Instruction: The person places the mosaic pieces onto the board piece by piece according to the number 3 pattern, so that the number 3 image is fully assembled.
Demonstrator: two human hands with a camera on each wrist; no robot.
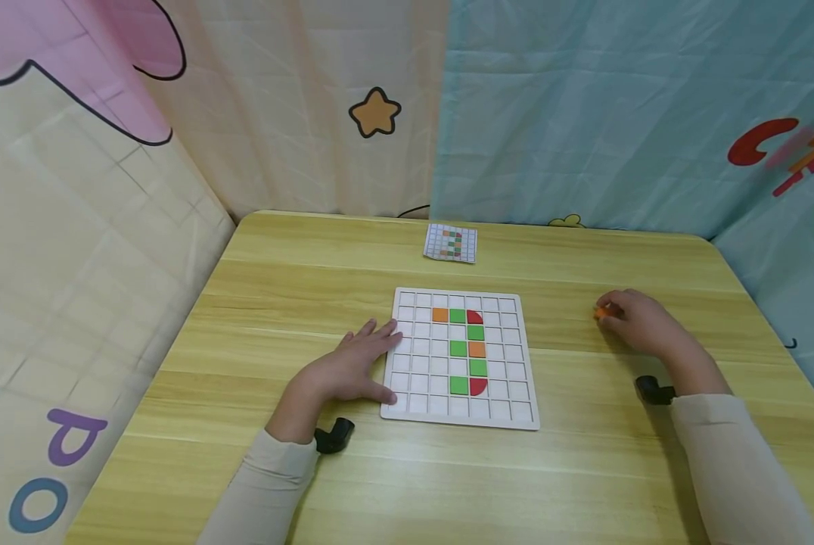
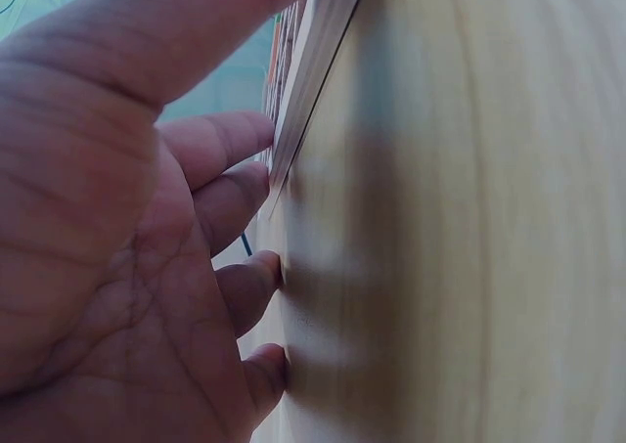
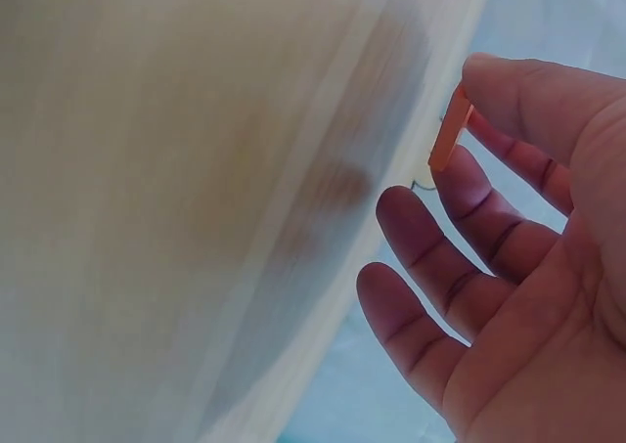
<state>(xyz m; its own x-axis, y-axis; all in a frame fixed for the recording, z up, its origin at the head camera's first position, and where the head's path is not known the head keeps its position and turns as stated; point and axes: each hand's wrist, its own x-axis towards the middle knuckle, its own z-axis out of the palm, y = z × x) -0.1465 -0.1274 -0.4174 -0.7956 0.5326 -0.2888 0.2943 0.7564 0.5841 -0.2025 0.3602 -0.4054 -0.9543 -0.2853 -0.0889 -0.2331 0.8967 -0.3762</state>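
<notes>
A white grid board (image 1: 414, 386) lies on the wooden table with green, orange and red tiles set in its squares. In the head view the tiles form a shape like a 3, with red quarter-round pieces (image 1: 473, 317) at two corners. My left hand (image 1: 352, 367) is spread at the board's left side, thumb and fingertips on its edge. Off to the right of the board, my right hand (image 1: 641, 322) pinches a small orange tile (image 3: 451, 128) between thumb and fingers. The right wrist view shows that tile edge-on, with the other fingers loosely bent.
Behind the board lies a small printed card (image 1: 451, 244) showing a similar coloured grid. Printed curtains (image 1: 570, 113) hang along the back and sides of the table (image 1: 448, 484). A black wrist camera (image 1: 335, 435) sits at the left wrist, close to the tabletop.
</notes>
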